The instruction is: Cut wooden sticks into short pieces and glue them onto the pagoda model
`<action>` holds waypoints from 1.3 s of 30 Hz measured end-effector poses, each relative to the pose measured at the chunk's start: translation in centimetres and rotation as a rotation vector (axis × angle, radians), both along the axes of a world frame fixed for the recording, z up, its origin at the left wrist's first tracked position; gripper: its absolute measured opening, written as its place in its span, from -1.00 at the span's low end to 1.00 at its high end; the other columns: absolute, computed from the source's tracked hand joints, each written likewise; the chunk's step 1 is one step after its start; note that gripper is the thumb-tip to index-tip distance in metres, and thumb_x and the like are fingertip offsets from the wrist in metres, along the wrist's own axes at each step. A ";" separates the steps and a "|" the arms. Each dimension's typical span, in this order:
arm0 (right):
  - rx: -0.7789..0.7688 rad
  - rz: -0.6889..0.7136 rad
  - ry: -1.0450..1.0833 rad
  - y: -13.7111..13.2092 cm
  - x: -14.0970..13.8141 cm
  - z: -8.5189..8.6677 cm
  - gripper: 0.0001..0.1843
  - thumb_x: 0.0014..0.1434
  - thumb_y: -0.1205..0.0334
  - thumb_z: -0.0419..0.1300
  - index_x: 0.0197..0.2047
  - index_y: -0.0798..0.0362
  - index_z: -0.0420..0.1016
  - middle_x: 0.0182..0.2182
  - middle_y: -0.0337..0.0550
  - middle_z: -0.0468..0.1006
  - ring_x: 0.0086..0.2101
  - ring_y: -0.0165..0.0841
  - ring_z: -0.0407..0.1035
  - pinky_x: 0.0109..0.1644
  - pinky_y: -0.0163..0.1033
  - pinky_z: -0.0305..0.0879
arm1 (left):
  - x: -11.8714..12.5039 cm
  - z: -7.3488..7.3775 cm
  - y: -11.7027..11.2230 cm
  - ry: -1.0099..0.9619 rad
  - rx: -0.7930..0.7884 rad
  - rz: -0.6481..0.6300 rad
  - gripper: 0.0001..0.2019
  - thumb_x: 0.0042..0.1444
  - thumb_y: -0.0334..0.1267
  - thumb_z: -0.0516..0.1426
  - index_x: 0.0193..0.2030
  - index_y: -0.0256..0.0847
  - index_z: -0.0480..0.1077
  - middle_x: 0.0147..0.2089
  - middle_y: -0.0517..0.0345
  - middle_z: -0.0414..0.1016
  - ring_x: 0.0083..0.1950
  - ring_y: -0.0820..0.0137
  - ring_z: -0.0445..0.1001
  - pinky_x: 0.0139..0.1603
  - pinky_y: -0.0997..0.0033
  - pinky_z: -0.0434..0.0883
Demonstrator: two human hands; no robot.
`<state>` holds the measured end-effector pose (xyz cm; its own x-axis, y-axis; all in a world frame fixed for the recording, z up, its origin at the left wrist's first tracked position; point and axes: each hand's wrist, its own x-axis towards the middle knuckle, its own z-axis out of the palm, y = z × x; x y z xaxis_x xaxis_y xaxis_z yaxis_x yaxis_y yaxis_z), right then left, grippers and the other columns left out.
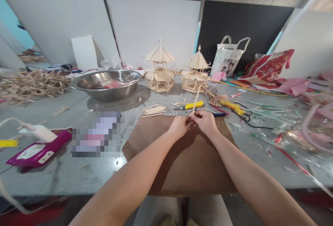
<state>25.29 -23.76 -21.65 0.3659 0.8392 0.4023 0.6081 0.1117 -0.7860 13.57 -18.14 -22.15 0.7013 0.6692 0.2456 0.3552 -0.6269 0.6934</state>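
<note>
My left hand (180,126) and my right hand (206,122) meet over a brown cardboard sheet (182,163), fingers pinched together. Both are closed on a thin wooden stick (196,99) that points up and away from me. A small pile of wooden sticks (154,110) lies just beyond the cardboard to the left. A yellow utility knife (191,105) lies just past my hands. Two small pavilion models made of sticks (159,67) (196,71) stand farther back.
A steel bowl (106,83) sits at the back left, beside a heap of wood scraps (31,85). A magenta device (36,151) with a white charger lies at left. A yellow glue gun (234,108), a paper bag (229,57) and red wrappers (267,68) crowd the right.
</note>
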 end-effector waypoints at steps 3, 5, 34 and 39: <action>-0.001 -0.034 0.007 0.0 -0.1 0.0 -0.67 -0.08 0.00 0.10 -0.55 0.12 0.46 -0.62 -0.20 0.47 -0.57 -0.41 0.32 -0.47 -0.37 0.18 | 0.2 0.1 -0.5 0.002 0.048 0.051 -0.82 -0.05 -0.27 0.03 -0.46 -0.31 0.41 -0.58 0.13 0.38 -0.49 0.47 0.31 -0.49 0.56 0.17; -0.001 -0.047 0.008 0.0 -0.2 0.0 -0.68 -0.09 0.01 0.10 -0.55 0.11 0.46 -0.62 -0.20 0.47 -0.56 -0.41 0.33 -0.45 -0.37 0.19 | 0.3 0.1 -0.6 -0.008 0.057 0.048 -0.81 -0.03 -0.28 0.00 -0.45 -0.30 0.41 -0.58 0.12 0.39 -0.47 0.45 0.33 -0.48 0.56 0.18; -0.385 -0.097 -0.490 -1.0 4.4 2.1 -0.26 -0.17 -0.19 0.07 0.03 0.08 0.22 -0.03 0.03 0.31 -0.04 -0.13 0.18 -0.05 -0.05 0.11 | -0.1 -0.5 1.1 -0.107 -0.363 -0.133 -0.77 -0.07 -0.17 0.04 -0.55 -0.32 0.34 -0.58 0.18 0.37 -0.53 0.52 0.34 -0.47 0.54 0.28; -0.894 -0.085 -0.682 -1.9 6.7 1.3 0.17 -0.43 -0.29 0.13 0.21 0.06 -0.15 0.19 0.08 -0.18 0.13 0.08 -0.32 0.03 0.28 -0.31 | -0.8 -0.1 1.5 -0.116 -0.768 -0.163 -0.71 -0.23 -0.09 0.17 -0.51 -0.32 0.33 -0.56 0.18 0.41 -0.53 0.49 0.38 -0.44 0.45 0.34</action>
<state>32.03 -25.70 -20.31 0.3693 0.9091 -0.1927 0.9199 -0.3871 -0.0633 12.77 -16.63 -22.27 0.8032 0.5722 -0.1659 0.1994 0.0042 0.9799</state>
